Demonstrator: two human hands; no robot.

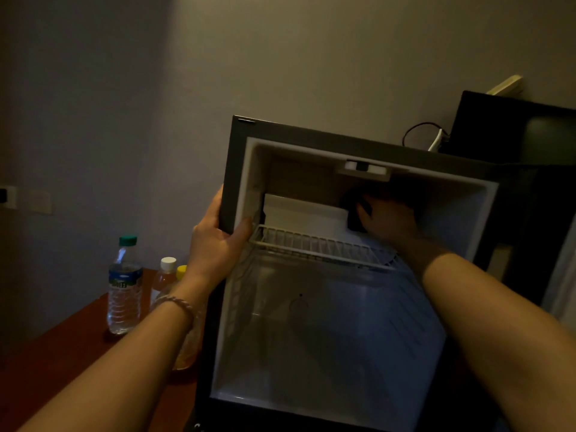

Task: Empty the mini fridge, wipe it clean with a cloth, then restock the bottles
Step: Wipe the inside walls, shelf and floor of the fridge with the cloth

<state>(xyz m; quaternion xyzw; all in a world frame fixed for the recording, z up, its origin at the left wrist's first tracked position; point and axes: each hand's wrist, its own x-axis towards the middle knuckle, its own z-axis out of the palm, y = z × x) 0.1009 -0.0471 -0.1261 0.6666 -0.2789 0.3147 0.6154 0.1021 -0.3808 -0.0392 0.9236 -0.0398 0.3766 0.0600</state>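
- Nearest to me, the person's two bare forearms reach forward toward the mini fridge (pixel 343 307), which stands open with its cavity facing the person; a pale braided bracelet (pixel 179 302) circles the left wrist.
- The fridge's lower compartment, below the wire shelf (pixel 318 246), holds nothing that I can see; its white floor and walls are dimly lit.
- The left hand (pixel 215 241) grips the fridge's left front edge, thumb on the inner rim just at the shelf's left end and fingers wrapped round the dark outer side.
- To the left of the fridge, on a reddish-brown table (pixel 62 353), stand the bottles: a clear water bottle (pixel 124 288) with a green cap and blue label, upright and well clear of the fridge.
- Closer to the fridge, partly hidden behind the left forearm, stand a white-capped bottle (pixel 166 275) of amber drink and a yellow-capped bottle (pixel 181 271); only the cap of the latter shows plainly.
- Inside the fridge, above the wire shelf, the right hand (pixel 389 218) is pressed toward the back of the upper compartment, fingers curled round a dark cloth (pixel 355 210) that lies against the white freezer box (pixel 302 213) at the rear.
- In the fridge's ceiling sits a small control unit (pixel 364 168).
- Behind the fridge to the right, a dark boxy object (pixel 511 129) stands by the wall with a black cable (pixel 417 130) looping beside it.
- Far left of the fridge, a wall socket (pixel 7 196) shows on the plain wall.
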